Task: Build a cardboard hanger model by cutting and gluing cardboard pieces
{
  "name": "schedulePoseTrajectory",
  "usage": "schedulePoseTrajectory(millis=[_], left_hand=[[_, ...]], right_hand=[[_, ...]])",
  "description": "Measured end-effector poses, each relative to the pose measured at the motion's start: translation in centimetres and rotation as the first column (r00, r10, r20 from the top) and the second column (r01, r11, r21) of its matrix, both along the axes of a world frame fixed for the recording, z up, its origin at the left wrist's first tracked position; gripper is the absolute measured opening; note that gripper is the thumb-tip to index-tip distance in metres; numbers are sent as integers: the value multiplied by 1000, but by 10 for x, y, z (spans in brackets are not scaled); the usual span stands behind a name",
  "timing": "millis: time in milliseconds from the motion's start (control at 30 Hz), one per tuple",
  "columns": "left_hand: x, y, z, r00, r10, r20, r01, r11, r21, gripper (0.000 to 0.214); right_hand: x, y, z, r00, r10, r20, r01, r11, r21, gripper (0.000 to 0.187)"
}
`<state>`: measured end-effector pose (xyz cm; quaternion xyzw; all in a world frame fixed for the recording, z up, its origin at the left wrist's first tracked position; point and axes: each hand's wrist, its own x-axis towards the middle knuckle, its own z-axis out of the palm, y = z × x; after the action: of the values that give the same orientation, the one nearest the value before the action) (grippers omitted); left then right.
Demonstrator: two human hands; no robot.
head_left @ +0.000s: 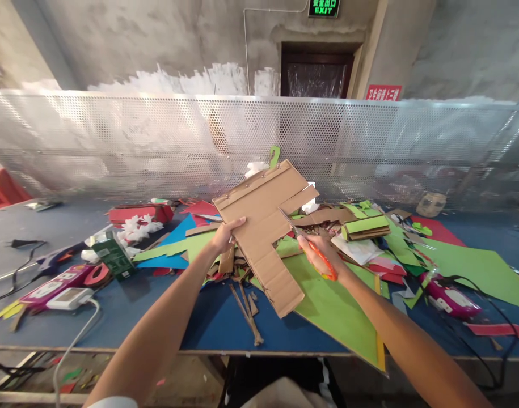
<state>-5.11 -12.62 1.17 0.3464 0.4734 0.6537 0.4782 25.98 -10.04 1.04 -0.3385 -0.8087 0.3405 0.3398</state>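
A large brown piece of corrugated cardboard [259, 218] is held up, tilted, above the cluttered table. My left hand [227, 233] grips its left edge, thumb on the near face and fingers behind. In my right hand [321, 258] is a pair of scissors [323, 262] with orange handles. The scissor blades reach the cardboard's right side, at a cut where a strip [299, 199] sticks out. Below that, a narrower leg of the cardboard points down toward the table edge. Under it lies a green sheet [340, 311].
Scraps of card and paper are heaped mid-table. At left are a hot glue gun [59, 259], a green box [113, 255], a white charger [70, 298] and a purple package [57, 286]. A purple device [450, 297] with black cable lies right. A perforated metal screen [157, 147] stands behind.
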Motion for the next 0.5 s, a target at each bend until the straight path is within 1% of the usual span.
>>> schedulePoseTrajectory(millis=[100, 167, 200, 267, 333, 367, 433, 500], left_hand=[[6, -2, -2, 999, -49, -14, 49, 999, -20, 25], [12, -2, -2, 998, -68, -2, 68, 997, -22, 30], [14, -2, -1, 998, -60, 21, 60, 998, -12, 32], [10, 0, 2, 995, -13, 98, 11, 1000, 15, 32], [-4, 2, 7, 986, 41, 160, -42, 999, 5, 24], [-14, 3, 10, 985, 61, 161, -61, 998, -4, 21], [-36, 3, 13, 992, 81, 95, -76, 996, -52, 20], [-55, 1, 14, 995, 88, 56, -83, 993, -80, 15]], right_hand=[[-2, 1, 0, 1000, -23, 17, 22, 998, 53, 56], [-2, 4, 1, 999, -20, 32, 16, 995, 100, 56], [-2, 6, 1, 999, -2, 53, -4, 994, 106, 56], [-2, 9, 1, 987, 71, 141, -84, 993, 88, 56], [-3, 10, 2, 949, 130, 287, -156, 985, 70, 55], [-3, 9, 3, 921, 130, 368, -171, 982, 82, 53], [-3, 6, 5, 863, 61, 502, -157, 976, 152, 48], [-1, -1, 9, 810, -21, 586, -134, 966, 221, 45]])
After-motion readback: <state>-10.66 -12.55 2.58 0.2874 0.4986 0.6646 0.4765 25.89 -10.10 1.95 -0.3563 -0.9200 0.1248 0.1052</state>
